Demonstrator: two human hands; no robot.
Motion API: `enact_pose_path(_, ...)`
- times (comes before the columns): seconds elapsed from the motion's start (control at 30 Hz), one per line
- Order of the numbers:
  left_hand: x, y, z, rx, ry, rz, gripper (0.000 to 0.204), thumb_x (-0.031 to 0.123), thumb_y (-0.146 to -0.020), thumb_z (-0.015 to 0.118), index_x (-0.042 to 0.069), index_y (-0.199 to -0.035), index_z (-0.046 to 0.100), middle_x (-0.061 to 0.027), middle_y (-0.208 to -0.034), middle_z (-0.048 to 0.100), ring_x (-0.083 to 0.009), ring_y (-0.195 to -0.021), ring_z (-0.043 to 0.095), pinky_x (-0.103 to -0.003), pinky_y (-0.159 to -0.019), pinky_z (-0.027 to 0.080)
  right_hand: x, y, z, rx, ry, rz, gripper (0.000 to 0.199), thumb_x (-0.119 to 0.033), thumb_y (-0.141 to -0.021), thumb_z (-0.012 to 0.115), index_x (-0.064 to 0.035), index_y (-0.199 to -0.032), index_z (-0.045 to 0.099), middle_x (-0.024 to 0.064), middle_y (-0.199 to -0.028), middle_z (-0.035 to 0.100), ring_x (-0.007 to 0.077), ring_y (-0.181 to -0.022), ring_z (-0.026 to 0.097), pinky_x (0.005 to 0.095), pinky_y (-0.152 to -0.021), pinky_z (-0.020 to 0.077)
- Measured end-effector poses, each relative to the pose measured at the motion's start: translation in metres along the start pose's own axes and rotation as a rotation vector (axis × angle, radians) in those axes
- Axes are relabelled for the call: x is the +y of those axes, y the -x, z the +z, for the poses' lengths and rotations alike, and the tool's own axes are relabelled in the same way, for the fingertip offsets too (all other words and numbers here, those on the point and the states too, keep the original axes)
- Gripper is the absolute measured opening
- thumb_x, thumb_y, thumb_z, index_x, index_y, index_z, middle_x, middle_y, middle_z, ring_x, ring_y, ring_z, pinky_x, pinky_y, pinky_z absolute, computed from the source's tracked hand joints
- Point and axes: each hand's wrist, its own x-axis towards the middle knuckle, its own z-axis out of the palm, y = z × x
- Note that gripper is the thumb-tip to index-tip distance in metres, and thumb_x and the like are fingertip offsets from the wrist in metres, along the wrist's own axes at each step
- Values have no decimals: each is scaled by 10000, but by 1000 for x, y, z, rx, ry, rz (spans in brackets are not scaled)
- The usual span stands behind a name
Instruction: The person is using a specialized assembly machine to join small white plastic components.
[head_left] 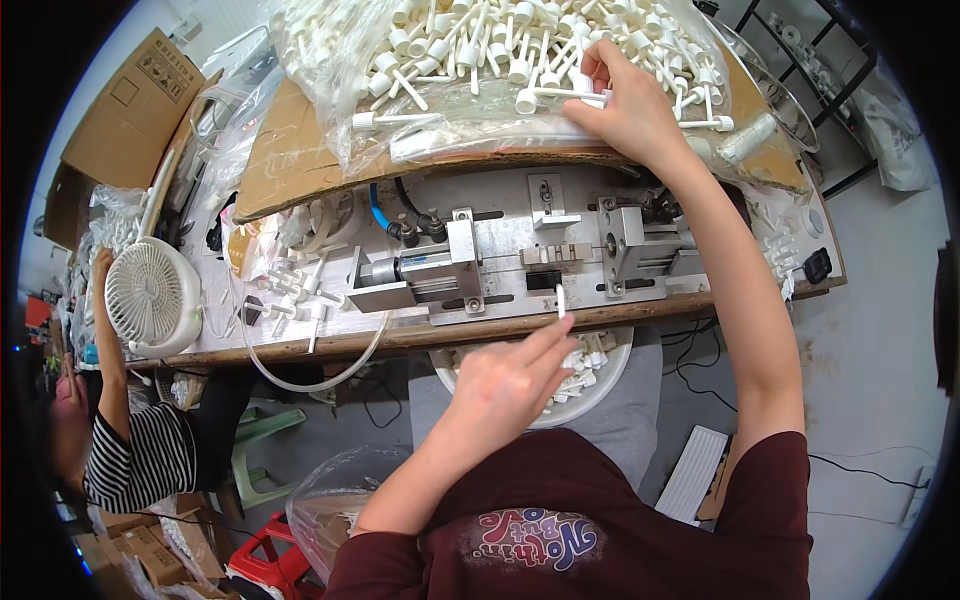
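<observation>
My left hand (505,385) is at the table's front edge, its fingertips pinching a short white plastic stick (561,301) that points up toward the metal fixture. Close beyond it stands the fixture's centre block (556,254), with a dark slot in front. My right hand (625,105) reaches to the far side, over a heap of white plastic sticks with round caps (490,40). Its thumb and fingers close around a white capped piece at the heap's near edge. Part of that piece is hidden by the fingers.
Metal clamps with cylinders (415,270) flank the block. Cardboard (290,165) lies under the heap. A white bowl of small white parts (600,385) sits by my lap. Left are a white fan (152,298), loose white parts (290,295) and a person in a striped shirt (150,455).
</observation>
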Motion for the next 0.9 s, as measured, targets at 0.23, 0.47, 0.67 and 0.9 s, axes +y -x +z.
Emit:
enact_pose_path(0.23,5,10,10,-61,71,51,329,233,-810,793,72,-1086,715,-72,-1243,694,-214,-683,698,-312,-615,562,-2,-6,-2,35,-68,20,326,-237,-751,736,-70,-978,571,59,-858,597,183,-818,588,321,-737,489)
enact_pose_path(0.47,8,-1,7,54,183,70,488,221,-815,809,56,-1250,661,-99,-1266,683,-190,-741,720,-275,-662,575,-17,8,-26,145,-487,-30,259,-150,-801,696,-41,-1012,591,16,-910,591,125,-877,582,288,-768,490)
enact_pose_path(0.67,17,-32,-1,573,798,-249,430,-23,-922,643,-34,-1345,568,-210,-1307,615,-194,-996,692,-298,-768,602,-89,102,-45,-173,-953,260,314,-14,-759,680,-18,-1058,584,12,-925,581,75,-866,558,238,-790,476)
enact_pose_path(0.9,8,-19,8,425,577,-153,404,-77,-858,709,-27,-1255,656,-169,-1204,635,-194,-1008,679,-296,-825,616,-96,170,-35,-294,-1011,389,300,-17,-765,688,-16,-1055,615,16,-927,583,70,-859,558,231,-768,472)
